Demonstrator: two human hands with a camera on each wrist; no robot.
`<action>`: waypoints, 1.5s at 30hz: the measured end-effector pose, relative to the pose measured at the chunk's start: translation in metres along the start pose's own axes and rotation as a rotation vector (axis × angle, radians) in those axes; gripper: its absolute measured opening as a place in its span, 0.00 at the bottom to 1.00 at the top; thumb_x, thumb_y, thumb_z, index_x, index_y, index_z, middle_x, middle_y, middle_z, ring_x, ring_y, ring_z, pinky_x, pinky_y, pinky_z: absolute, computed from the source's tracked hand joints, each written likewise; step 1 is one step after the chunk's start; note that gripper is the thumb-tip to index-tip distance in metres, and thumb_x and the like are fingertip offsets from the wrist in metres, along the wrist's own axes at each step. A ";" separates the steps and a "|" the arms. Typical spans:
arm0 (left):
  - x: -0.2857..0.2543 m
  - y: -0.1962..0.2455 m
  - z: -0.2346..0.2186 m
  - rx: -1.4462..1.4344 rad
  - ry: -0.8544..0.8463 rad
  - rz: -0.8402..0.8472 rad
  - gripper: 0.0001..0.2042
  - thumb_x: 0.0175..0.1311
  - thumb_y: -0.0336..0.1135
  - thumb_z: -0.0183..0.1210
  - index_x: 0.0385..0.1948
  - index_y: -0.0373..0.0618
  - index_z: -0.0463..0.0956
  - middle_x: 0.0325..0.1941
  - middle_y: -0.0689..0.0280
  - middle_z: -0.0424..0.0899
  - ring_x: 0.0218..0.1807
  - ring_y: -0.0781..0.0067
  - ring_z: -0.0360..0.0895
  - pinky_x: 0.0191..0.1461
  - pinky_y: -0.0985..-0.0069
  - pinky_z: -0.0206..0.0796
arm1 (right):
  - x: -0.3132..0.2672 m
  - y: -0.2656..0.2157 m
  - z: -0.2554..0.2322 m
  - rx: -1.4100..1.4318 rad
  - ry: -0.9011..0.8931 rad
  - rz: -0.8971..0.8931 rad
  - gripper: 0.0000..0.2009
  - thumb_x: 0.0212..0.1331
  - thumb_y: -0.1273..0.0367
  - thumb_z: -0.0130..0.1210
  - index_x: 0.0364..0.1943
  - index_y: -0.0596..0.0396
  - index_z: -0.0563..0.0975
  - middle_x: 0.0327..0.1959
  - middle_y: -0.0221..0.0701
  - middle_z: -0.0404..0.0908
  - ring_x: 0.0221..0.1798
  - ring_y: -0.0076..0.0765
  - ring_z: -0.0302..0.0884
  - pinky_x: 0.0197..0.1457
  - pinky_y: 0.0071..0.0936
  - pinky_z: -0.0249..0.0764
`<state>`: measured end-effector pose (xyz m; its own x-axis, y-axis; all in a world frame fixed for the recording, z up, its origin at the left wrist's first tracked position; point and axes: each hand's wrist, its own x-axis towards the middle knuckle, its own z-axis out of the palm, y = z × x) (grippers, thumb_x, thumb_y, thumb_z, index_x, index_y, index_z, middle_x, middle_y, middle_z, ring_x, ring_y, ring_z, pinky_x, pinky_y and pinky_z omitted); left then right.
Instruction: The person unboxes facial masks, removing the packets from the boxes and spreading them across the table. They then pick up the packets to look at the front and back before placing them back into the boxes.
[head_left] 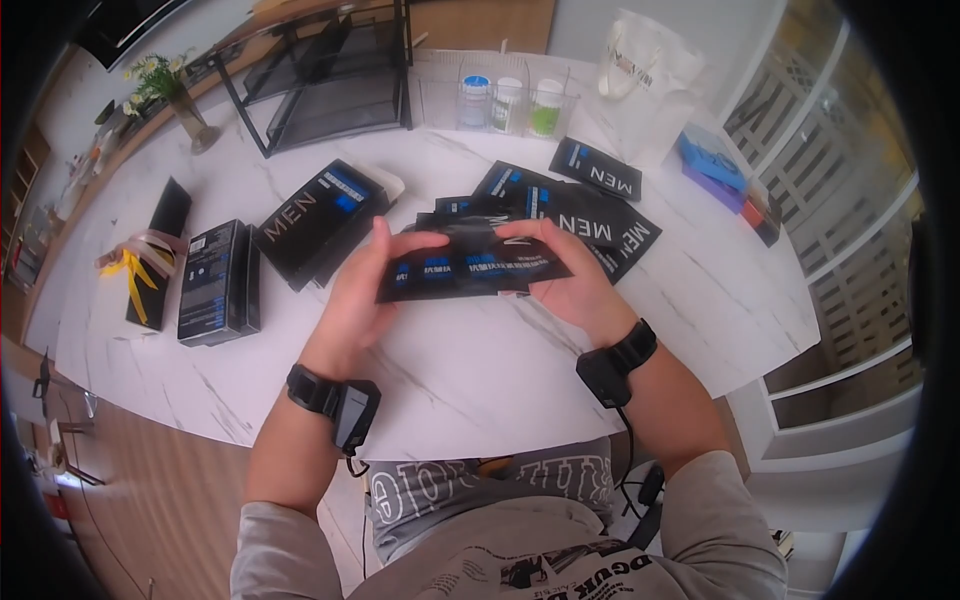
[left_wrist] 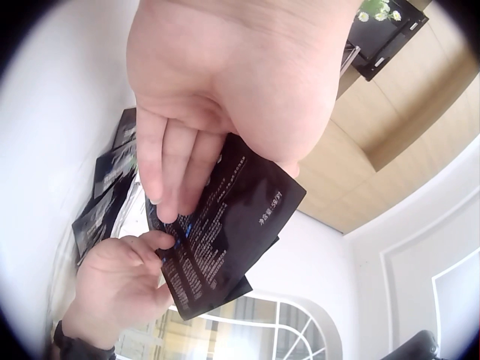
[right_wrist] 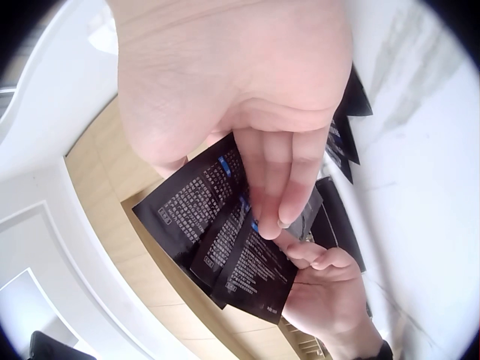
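Observation:
Both hands hold a small fanned stack of flat black sachets [head_left: 470,268] with white and blue print, just above the white table. My left hand [head_left: 352,290] grips the left end, its thumb along the top edge. The right hand [head_left: 580,285] pinches the other end with thumb and fingers. In the left wrist view, the fingers lie under a printed sachet [left_wrist: 240,217]; the right wrist view shows several overlapping sachets [right_wrist: 251,270]. Behind the hands lie more black sachets [head_left: 585,228] marked MEN. A black box [head_left: 315,220] with a raised flap lies left of them.
Another black box [head_left: 215,285] stands at the left, beside a black piece with a yellow ribbon [head_left: 140,275]. At the back are a mesh rack [head_left: 335,95], a clear organizer with bottles [head_left: 508,105] and a white bag [head_left: 650,90]. Small coloured boxes [head_left: 715,165] lie at the right edge.

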<state>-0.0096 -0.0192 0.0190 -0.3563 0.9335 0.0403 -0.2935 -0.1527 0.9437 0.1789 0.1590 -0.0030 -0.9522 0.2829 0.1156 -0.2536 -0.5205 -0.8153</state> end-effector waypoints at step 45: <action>-0.001 -0.002 0.000 0.040 -0.004 -0.028 0.37 0.74 0.65 0.33 0.54 0.34 0.76 0.50 0.58 0.82 0.51 0.69 0.80 0.57 0.71 0.72 | 0.001 0.002 0.000 -0.169 0.133 -0.063 0.22 0.74 0.54 0.44 0.50 0.61 0.79 0.48 0.33 0.81 0.48 0.28 0.79 0.51 0.28 0.75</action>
<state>-0.0084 -0.0198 0.0175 -0.3446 0.9386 0.0151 -0.2673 -0.1135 0.9569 0.1769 0.1582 -0.0050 -0.9017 0.4201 0.1024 -0.2689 -0.3594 -0.8936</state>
